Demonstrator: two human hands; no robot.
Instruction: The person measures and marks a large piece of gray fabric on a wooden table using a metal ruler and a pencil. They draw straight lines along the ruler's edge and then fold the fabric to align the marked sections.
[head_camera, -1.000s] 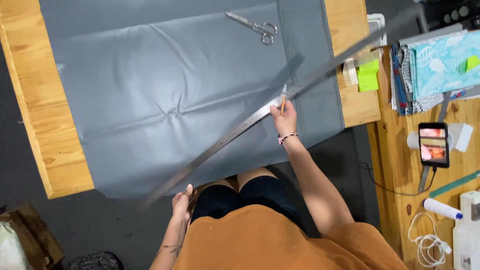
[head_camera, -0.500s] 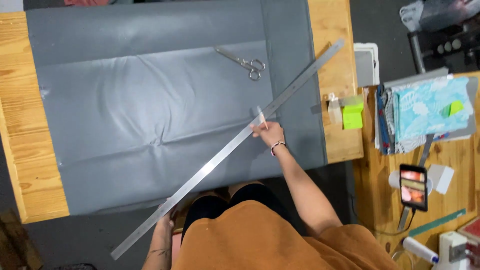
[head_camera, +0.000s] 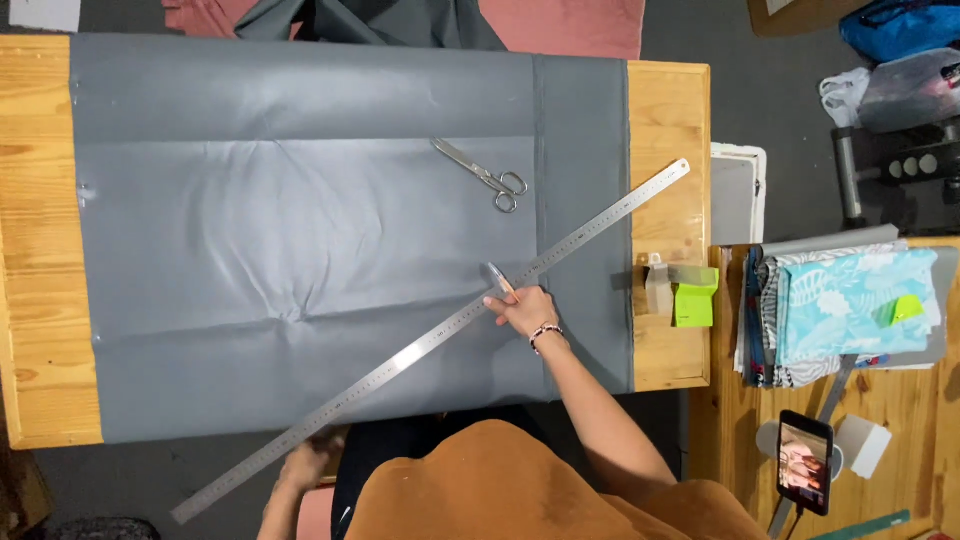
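Observation:
Grey fabric (head_camera: 280, 230) lies spread over a wooden table (head_camera: 40, 250). A long metal ruler (head_camera: 420, 345) runs diagonally across it, from the lower left to the upper right. My right hand (head_camera: 522, 311) presses on the ruler near its middle and pinches a small pale marker (head_camera: 499, 279) against the cloth. My left hand (head_camera: 305, 462) grips the ruler's lower end at the near table edge. Steel scissors (head_camera: 483, 175) rest on the fabric beyond the ruler.
A green box and a small bottle (head_camera: 680, 292) sit on the table's right strip. A side table at right holds folded printed fabrics (head_camera: 850, 310) and a phone (head_camera: 804, 462) on a stand. Bags and dark gear (head_camera: 900, 90) crowd the upper right.
The view has shifted so the table sits lower and more centred. The ruler has settled flat on the fabric, with my right hand and marker still at its middle.

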